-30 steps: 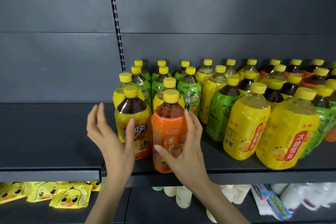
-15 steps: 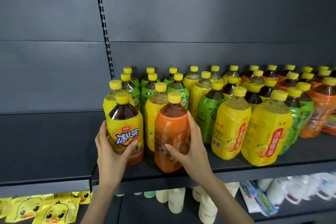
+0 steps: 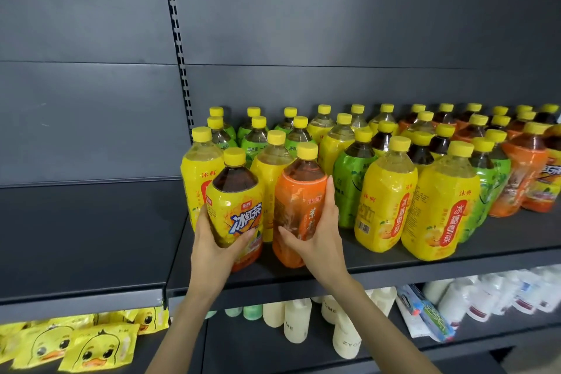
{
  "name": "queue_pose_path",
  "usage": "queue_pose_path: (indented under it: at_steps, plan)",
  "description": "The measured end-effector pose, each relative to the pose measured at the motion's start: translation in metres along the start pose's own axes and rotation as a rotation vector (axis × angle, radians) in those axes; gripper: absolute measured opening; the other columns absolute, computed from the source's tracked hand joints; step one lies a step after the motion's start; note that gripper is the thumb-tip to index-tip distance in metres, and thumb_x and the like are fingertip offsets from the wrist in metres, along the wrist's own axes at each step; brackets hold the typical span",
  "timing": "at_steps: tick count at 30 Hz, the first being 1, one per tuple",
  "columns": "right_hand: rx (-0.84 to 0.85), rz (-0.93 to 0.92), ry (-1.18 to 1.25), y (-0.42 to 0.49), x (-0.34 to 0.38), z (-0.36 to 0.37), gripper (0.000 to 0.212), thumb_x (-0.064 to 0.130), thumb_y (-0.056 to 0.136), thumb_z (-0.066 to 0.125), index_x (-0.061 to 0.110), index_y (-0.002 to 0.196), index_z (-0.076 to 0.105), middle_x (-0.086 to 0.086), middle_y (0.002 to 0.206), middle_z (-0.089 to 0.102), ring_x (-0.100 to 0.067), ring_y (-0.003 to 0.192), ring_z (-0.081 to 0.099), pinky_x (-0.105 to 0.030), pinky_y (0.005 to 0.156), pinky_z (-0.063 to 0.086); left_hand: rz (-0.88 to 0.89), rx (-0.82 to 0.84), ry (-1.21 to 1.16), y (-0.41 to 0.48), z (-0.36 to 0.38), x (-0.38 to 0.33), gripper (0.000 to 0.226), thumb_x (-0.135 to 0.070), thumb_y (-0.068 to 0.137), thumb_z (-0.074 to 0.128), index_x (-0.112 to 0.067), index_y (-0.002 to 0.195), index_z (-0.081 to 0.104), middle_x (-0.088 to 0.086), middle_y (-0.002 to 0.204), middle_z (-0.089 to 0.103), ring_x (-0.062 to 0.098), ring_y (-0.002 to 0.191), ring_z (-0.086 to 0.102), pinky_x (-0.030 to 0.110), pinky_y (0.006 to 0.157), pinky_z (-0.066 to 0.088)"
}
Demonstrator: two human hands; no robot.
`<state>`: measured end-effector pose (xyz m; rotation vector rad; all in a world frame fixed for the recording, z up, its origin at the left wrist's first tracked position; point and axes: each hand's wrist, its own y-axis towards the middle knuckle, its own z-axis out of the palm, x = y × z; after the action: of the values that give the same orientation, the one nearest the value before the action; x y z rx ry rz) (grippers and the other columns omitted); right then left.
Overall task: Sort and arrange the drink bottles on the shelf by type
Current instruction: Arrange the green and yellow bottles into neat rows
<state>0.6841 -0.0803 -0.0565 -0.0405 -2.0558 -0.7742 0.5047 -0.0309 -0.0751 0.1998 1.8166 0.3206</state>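
Yellow-labelled plastic bottle of dark tea with yellow cap (image 3: 235, 206): sat at front left of dark grey metal shelf (image 3: 394, 270), tilted slightly. Couldn't tell whether base was on the shelf or just off it. Gripped low on the body by left hand (image 3: 212, 246), thumb curled across the front label, fingers wrapped round the left side.

Orange-labelled plastic tea bottle with yellow cap (image 3: 299, 206): stood just right of it, base at shelf front edge, bodies near or touching, couldn't tell which. Gripped by right hand (image 3: 318, 231), thumb across the lower front, fingers up the right side.

Behind and to the right: mixed rows of yellow-capped bottles, not grouped by type. Two yellow pear-drink bottles (image 3: 385, 203) at the front, green-labelled bottle (image 3: 349, 188) between them and the orange one, more green at back left, more orange at far right (image 3: 525, 179).

Left shelf bay (image 3: 85, 237) sat beyond the perforated upright (image 3: 179, 48).

Lower level: yellow duck-print packets (image 3: 94, 349) at left, cream plastic bottles (image 3: 296, 323) in the middle, white pouches (image 3: 485, 297) at right.
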Motion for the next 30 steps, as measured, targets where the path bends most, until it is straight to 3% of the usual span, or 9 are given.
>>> queue_pose_path:
  at_steps: [5,9,14,20,22,25,30]
  plan:
    - [-0.011,0.008,0.010,-0.004,0.001,-0.005,0.114,0.044,0.071,0.079,0.062,0.134,-0.014,0.020,0.129,0.023,0.003,0.117,0.035,-0.028,0.096,0.041,0.004,-0.013,-0.039,0.000,-0.004,0.000,0.096,-0.054,0.055,0.080,-0.038,0.137,0.033,-0.011,0.126,0.056,0.011,0.113,0.055,0.043,0.095,0.050]
    - [-0.026,0.026,0.043,-0.010,0.003,-0.013,0.114,0.048,0.068,0.080,0.060,0.138,-0.009,0.038,0.129,0.022,0.020,0.114,0.035,-0.027,0.098,0.041,0.023,-0.025,-0.010,0.000,-0.002,0.000,0.102,-0.056,0.054,0.079,-0.033,0.141,0.031,-0.006,0.131,0.054,0.016,0.118,0.053,0.043,0.097,0.047]
    - [-0.059,0.040,0.106,-0.025,0.007,-0.027,0.115,0.057,0.060,0.078,0.056,0.143,-0.002,0.033,0.135,0.027,-0.001,0.129,0.038,-0.041,0.103,0.044,0.021,-0.020,0.012,0.000,-0.002,0.002,0.106,-0.064,0.051,0.077,-0.032,0.141,0.029,-0.003,0.135,0.051,0.020,0.122,0.050,0.049,0.098,0.045]
    - [-0.073,0.022,0.164,-0.048,0.004,-0.057,0.118,0.055,0.057,0.082,0.057,0.142,0.002,0.025,0.146,0.029,-0.006,0.132,0.039,-0.045,0.105,0.042,0.054,0.015,-0.015,-0.012,0.002,-0.002,0.104,-0.052,0.057,0.082,-0.029,0.144,0.029,-0.003,0.139,0.047,0.019,0.126,0.046,0.043,0.102,0.042]
    - [-0.068,0.036,0.206,-0.056,0.001,-0.067,0.116,0.051,0.056,0.084,0.060,0.141,0.004,0.030,0.142,0.034,-0.003,0.129,0.044,-0.038,0.103,0.045,0.072,0.026,-0.028,-0.016,0.007,-0.005,0.104,-0.055,0.057,0.080,-0.030,0.144,0.029,-0.005,0.140,0.046,0.018,0.126,0.045,0.043,0.102,0.042]
    - [-0.063,0.056,0.204,-0.066,-0.004,-0.083,0.114,0.048,0.055,0.083,0.064,0.137,0.006,0.037,0.137,0.036,0.004,0.124,0.046,-0.015,0.093,0.046,0.076,0.028,-0.037,-0.021,0.018,-0.009,0.100,-0.050,0.060,0.081,-0.028,0.143,0.030,-0.004,0.137,0.048,0.018,0.124,0.047,0.041,0.100,0.043]
    - [-0.064,0.076,0.200,-0.076,-0.012,-0.110,0.116,0.049,0.054,0.084,0.059,0.140,0.008,0.042,0.133,0.036,0.010,0.122,0.045,-0.006,0.086,0.043,0.049,0.067,-0.051,-0.028,0.040,-0.016,0.096,-0.042,0.061,0.085,-0.028,0.140,0.034,-0.004,0.133,0.052,0.017,0.118,0.051,0.040,0.097,0.046]
